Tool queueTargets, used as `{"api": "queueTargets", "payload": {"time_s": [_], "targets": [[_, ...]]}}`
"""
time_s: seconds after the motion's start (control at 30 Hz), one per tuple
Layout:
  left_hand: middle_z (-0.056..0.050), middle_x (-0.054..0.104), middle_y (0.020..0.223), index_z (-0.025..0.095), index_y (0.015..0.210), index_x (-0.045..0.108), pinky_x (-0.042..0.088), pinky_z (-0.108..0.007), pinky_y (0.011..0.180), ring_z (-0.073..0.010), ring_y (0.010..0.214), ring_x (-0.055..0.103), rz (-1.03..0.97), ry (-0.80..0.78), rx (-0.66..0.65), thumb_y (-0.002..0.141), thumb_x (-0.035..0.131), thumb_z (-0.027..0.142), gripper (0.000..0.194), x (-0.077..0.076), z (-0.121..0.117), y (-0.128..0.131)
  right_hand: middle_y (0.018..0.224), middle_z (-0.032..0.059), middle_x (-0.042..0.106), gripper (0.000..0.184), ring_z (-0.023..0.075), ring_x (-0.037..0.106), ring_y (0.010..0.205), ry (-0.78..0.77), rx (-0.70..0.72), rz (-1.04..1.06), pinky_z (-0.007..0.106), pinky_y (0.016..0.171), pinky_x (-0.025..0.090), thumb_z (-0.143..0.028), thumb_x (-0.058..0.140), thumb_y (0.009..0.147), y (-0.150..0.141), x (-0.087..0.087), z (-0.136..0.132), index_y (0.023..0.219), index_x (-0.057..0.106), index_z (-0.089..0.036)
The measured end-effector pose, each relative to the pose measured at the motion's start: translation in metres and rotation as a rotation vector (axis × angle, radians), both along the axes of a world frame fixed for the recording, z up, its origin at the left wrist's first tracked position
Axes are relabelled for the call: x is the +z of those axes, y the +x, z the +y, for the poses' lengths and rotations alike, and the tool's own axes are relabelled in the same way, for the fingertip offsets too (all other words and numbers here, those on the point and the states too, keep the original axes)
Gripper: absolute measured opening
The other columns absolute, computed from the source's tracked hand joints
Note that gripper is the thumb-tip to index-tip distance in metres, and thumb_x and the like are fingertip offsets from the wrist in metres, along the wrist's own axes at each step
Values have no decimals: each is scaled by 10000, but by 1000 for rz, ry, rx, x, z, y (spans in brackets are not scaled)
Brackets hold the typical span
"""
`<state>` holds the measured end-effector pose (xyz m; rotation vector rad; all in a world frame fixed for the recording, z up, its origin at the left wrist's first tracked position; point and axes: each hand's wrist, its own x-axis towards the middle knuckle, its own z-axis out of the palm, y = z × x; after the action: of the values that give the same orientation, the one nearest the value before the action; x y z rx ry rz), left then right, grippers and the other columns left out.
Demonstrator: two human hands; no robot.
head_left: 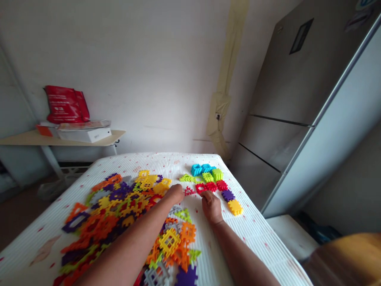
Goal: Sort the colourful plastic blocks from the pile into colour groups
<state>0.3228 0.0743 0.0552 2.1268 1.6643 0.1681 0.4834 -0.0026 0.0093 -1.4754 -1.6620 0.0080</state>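
My left hand [176, 193] is at the right edge of a mixed heap of plastic interlocking tiles [119, 202], beside a small red openwork tile [188, 191]. Its fingers point away and are hidden behind the hand. My right hand [212, 207] has its fingers curled in, just in front of a red square tile [200, 188]; whatever lies between the fingers is too small to make out. Further right are stacked red tiles [222, 185], a purple stack [228, 195] and a yellow stack [235, 207]. Behind them sit green tiles [217, 174] and blue tiles [196, 170].
A white ribbed cloth with red specks [253, 238] covers the table. To the right stands a grey refrigerator [276, 99]. At the back left, a side table [20, 139] bears a white box [86, 134] and a red bag [66, 105].
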Motion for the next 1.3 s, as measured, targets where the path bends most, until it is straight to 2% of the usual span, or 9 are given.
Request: {"api": "queueTargets", "payload": {"time_s": [0.13,0.37,0.67,0.87,1.03,1.17,1.23,1.3], "targets": [[-86,568,1148,171,1143,537,501,-413,825,-208,990,576,94,45,25,836,558,351,356,-1,-5,0,740,38,656,262,159,600,709,15,-10,27,231,656,441,-92,394,728,1,0,1,738,632,-200],[-87,569,1147,167,1140,539,498,-421,832,-207,990,575,151,156,-33,840,551,351,351,-7,-14,5,743,31,659,273,153,602,715,-20,-17,19,226,666,445,-86,388,719,1,0,2,736,633,-205],[-88,570,1146,165,1137,541,498,-422,832,-206,989,575,175,212,-40,842,549,350,348,-17,-5,7,728,25,654,269,151,598,698,-3,3,44,217,642,435,-106,384,732,2,-2,4,731,632,-210],[-86,571,1143,166,1135,541,500,-419,829,-205,985,576,179,222,-66,841,550,350,347,-17,-3,7,722,25,652,264,152,599,698,1,9,49,217,645,428,-112,383,727,3,-4,5,733,630,-204],[-87,572,1141,167,1136,541,502,-415,824,-203,979,579,181,225,-71,842,549,350,346,-11,-9,9,718,28,653,251,154,599,690,-3,11,64,223,643,435,-119,389,723,3,-4,5,714,624,-206],[-84,581,1123,162,1122,549,505,-411,817,-197,962,584,164,235,-70,844,545,351,335,3,-21,9,691,36,649,247,157,596,656,36,26,83,232,612,432,-138,380,731,3,-5,6,698,617,-198],[-82,587,1107,159,1109,554,503,-414,818,-195,955,586,143,256,-65,843,547,358,333,13,-29,0,683,39,649,247,159,593,639,45,36,81,237,597,430,-153,377,740,4,-6,6,698,617,-192],[-77,601,1081,152,1083,566,493,-417,828,-193,947,589,116,286,-45,847,539,352,310,26,-37,-22,686,41,652,246,161,596,638,37,56,74,239,595,433,-167,380,747,4,-8,7,705,622,-185]]}}
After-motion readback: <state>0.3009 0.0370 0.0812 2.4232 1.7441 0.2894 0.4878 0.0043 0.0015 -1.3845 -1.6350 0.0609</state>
